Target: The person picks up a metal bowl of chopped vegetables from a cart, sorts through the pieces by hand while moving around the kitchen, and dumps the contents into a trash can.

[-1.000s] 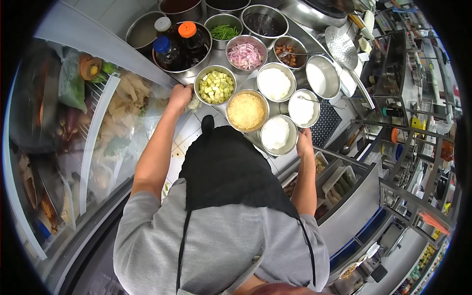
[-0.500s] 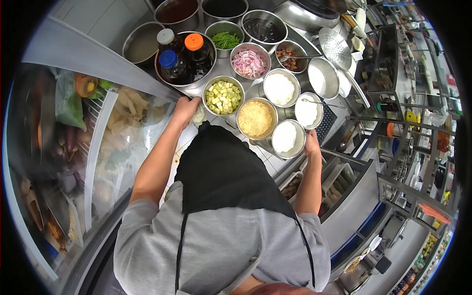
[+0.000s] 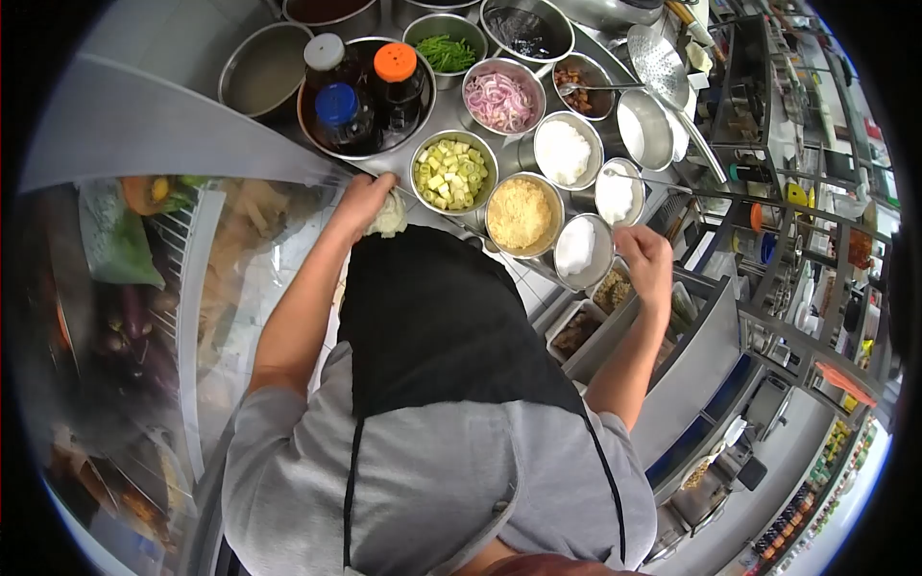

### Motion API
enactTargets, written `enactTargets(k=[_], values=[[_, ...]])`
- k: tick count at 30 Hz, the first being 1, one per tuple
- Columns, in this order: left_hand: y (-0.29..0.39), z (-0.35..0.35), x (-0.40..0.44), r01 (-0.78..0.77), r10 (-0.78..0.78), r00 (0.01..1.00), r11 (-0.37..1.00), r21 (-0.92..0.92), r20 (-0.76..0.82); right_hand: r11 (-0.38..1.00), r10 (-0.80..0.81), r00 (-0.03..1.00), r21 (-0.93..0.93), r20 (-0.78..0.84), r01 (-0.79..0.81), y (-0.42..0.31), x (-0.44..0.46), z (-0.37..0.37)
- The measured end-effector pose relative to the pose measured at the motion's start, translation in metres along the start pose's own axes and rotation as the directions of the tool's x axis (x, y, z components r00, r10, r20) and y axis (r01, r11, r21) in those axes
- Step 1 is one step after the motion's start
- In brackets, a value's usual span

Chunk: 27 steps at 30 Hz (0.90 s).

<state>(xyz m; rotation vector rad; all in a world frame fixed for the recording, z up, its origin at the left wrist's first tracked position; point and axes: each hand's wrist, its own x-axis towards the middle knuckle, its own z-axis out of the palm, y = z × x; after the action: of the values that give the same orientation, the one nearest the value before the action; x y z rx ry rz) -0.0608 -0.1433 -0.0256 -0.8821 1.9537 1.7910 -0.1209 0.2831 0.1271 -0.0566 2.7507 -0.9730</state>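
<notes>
My left hand (image 3: 370, 199) is closed on a pale crumpled cloth (image 3: 389, 217) at the counter's front edge, just left of a metal bowl of diced green vegetable (image 3: 449, 175). Beside a metal bowl with white powder (image 3: 576, 245), my right hand (image 3: 645, 257) hangs with curled fingers; I see nothing in them. Around these stand a bowl of yellowish crumbs (image 3: 521, 215), a bowl of white powder with a spoon (image 3: 617, 192), another white-filled bowl (image 3: 565, 152) and sliced red onion (image 3: 500, 100).
Capped bottles (image 3: 338, 110) stand in a large pot at the left. A skimmer (image 3: 659, 67) lies at the back right. The see-through fridge door (image 3: 197, 317) is at my left. An open drawer with food containers (image 3: 578, 328) sits below right.
My right hand has come off the counter edge and moved right, beside the bowl. The bowls appear shifted slightly right in view. My left hand stays at the edge with the cloth.
</notes>
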Motion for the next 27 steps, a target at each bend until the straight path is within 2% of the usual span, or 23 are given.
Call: enactTargets(k=[3, 5, 7, 10, 12, 13, 15, 17, 19, 20, 23, 27], values=[[-0.008, 0.002, 0.005, -0.031, 0.033, 0.997, 0.999, 0.037, -0.064, 0.955, -0.292, 0.956, 0.063, 0.019, 0.29, -0.059, 0.018, 0.043], [-0.006, 0.007, -0.003, -0.059, 0.063, 0.99, 0.998, 0.038, -0.125, 0.909, -0.412, 0.903, -0.009, 0.118, 0.416, -0.086, 0.039, 0.068], [-0.005, 0.009, -0.004, -0.085, 0.089, 0.986, 0.996, 0.032, -0.142, 0.845, -0.462, 0.865, -0.199, 0.196, 0.496, -0.117, 0.055, 0.086], [-0.009, 0.009, -0.008, -0.079, 0.077, 0.994, 0.997, -0.025, -0.073, 0.735, -0.392, 0.855, -0.443, 0.34, 0.513, -0.13, 0.079, 0.119], [-0.008, 0.011, -0.025, -0.035, 0.038, 0.999, 0.995, -0.094, 0.025, 0.736, -0.391, 0.855, -0.443, 0.34, 0.512, -0.128, 0.088, 0.136], [-0.009, 0.015, -0.032, -0.091, 0.095, 0.995, 0.99, -0.104, 0.033, 0.737, -0.391, 0.855, -0.441, 0.34, 0.512, -0.126, 0.091, 0.142], [-0.008, 0.022, -0.045, -0.204, 0.21, 0.977, 0.972, -0.114, 0.046, 0.748, -0.423, 0.851, -0.41, 0.31, 0.522, -0.122, 0.095, 0.147], [-0.006, 0.022, -0.048, -0.196, 0.21, 0.974, 0.968, -0.155, 0.08, 0.782, -0.426, 0.859, -0.362, 0.285, 0.508, -0.118, 0.1, 0.151], [-0.006, 0.023, -0.051, -0.174, 0.197, 0.976, 0.962, -0.21, 0.093, 0.788, -0.495, 0.812, -0.234, 0.309, 0.57, -0.117, 0.102, 0.151], [-0.005, 0.024, -0.053, -0.236, 0.251, 0.967, 0.95, -0.204, 0.051, 0.786, -0.529, 0.789, -0.17, 0.313, 0.594, -0.116, 0.103, 0.15], [-0.005, 0.022, -0.06, -0.271, 0.304, 0.952, 0.892, -0.361, 0.037, 0.786, -0.562, 0.779, -0.112, 0.278, 0.608, -0.119, 0.099, 0.139], [0.016, 0.025, -0.084, -0.304, 0.368, 0.928, 0.831, -0.465, 0.051, 0.886, -0.459, 0.85, 0.064, 0.256, 0.459, -0.128, 0.08, 0.102]])
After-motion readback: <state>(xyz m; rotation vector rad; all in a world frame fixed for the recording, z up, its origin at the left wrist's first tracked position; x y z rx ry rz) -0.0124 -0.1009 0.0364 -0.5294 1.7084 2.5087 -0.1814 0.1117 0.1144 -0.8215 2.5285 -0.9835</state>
